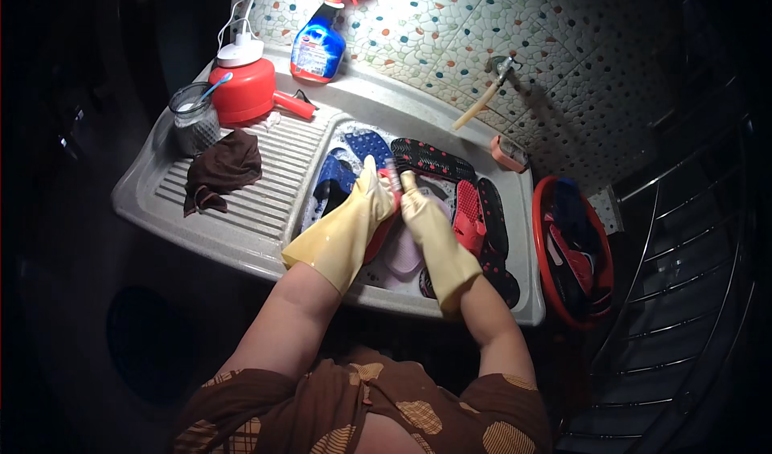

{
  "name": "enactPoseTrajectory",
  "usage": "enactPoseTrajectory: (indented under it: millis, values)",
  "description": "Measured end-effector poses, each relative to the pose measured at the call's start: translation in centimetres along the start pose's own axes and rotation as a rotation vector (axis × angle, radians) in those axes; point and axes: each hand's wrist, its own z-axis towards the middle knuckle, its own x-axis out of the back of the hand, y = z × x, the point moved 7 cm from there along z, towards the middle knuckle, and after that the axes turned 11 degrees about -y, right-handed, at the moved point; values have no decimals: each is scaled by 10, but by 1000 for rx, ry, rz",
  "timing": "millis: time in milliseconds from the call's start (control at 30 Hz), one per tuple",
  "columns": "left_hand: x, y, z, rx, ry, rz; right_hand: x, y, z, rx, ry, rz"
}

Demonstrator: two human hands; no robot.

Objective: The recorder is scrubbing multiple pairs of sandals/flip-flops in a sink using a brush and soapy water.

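Note:
Both my hands wear yellow rubber gloves over a sink basin (298, 228) of soapy slippers. My left hand (375, 194) grips a red slipper (381, 237), partly hidden by the glove. In my right hand (416, 199) is what looks like a scrubbing brush (393, 175), blurred and against the slipper's upper part. Blue slippers (369, 145) lie left of and beyond my hands. A pale purple slipper (403, 255) is below them. To the right are a red slipper with a nubbed sole (468, 213) and black slippers with red dots (434, 157).
Left on the ribbed drainboard (271, 182) are a brown cloth (226, 167), a glass jar (196, 128) and a red jug (241, 92). A spray bottle (318, 47) stands behind. A tap hose (476, 107) hangs near a pink soap dish (508, 153). A red tub (538, 225) holds more footwear.

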Motion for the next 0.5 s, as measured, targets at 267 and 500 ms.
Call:
enactPoseTrajectory:
  millis: [267,500]
  values:
    - [-5,-6,8,174,-136,-203,-10,13,-24,42,11,44]
    - [-32,5,-15,156,74,-221,-16,-9,-35,193,81,135]
